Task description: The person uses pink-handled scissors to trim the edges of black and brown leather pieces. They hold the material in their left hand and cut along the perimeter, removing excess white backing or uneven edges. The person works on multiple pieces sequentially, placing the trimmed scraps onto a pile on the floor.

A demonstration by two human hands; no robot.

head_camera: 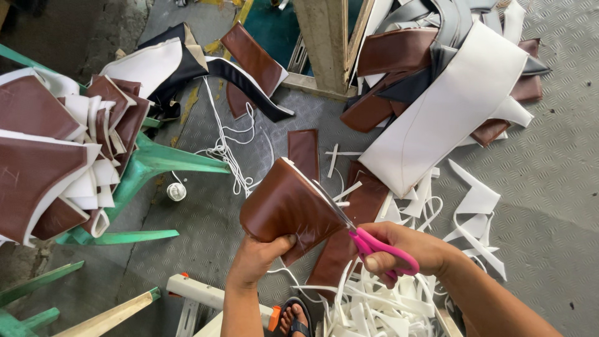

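Observation:
My left hand (256, 259) grips the lower edge of a curved brown leatherette piece (284, 203) with white foam backing, held up in front of me. My right hand (409, 249) holds pink-handled scissors (374, 243). Their metal blades run up along the right edge of the brown piece, at its white foam rim. Thin white foam strips (368, 306) lie in a heap on the floor below my right hand.
A green plastic chair (156, 165) at left carries a stack of brown and white pieces (43, 156). More brown, white and grey pieces (437, 93) pile up at top right. White cord (228, 153), a wooden post (324, 43), a sandalled foot (296, 318) and checker-plate floor (555, 187).

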